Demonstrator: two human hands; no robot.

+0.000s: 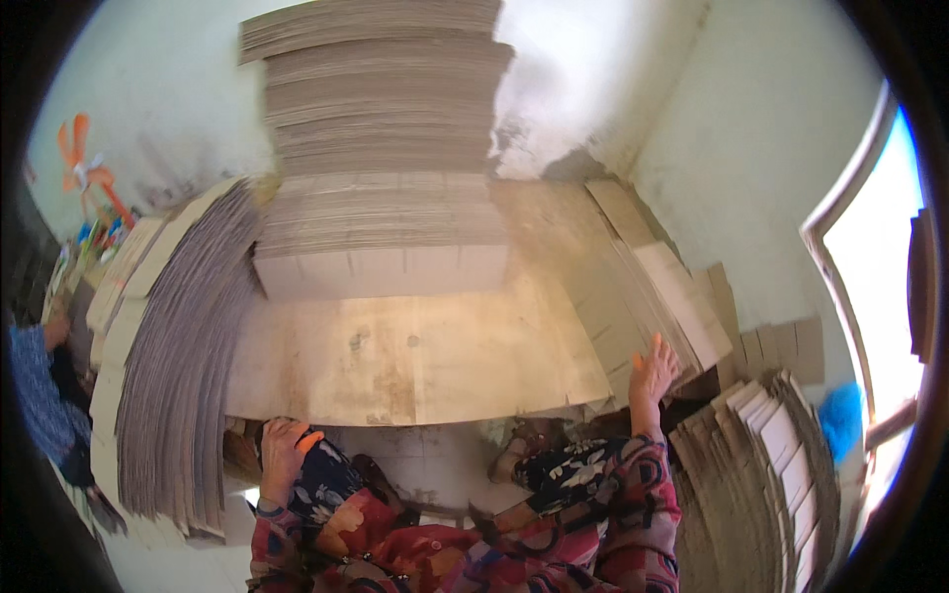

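Here, cardboard sheets [605, 295]: overlapping in a slanting row along the right side of the board, a paler panel [682, 301] beside them; the placing likely keeps them within arm's reach.
Right hand [654, 371]: open, fingers spread at the near end of those sheets; it clamps nothing visible, and how firmly it touches I cannot tell. Its orange finger cover [655, 343] probably guards the skin.
Left hand [283, 457]: well apart from the right, on the dark floral cloth [331, 479] over a knee, perhaps just for support; its fingers bend, and whether they hold anything I cannot tell.
Board [474, 356]: a broad brown surface between the side piles, its front edge near the knees, presumably so both arms can reach across.
Back stack [386, 109]: flat layers piled high by the wall [158, 79], perhaps to save floor space; a slotted block [386, 272] sits before it.
Left pile [183, 376]: fanned sheets, the overlap perhaps making edges easier to catch.
Right pile [741, 484]: more leaning cardboard, near a blue bundle [840, 420].
Far left: another person's blue sleeve [44, 381] and an orange fan [84, 168].
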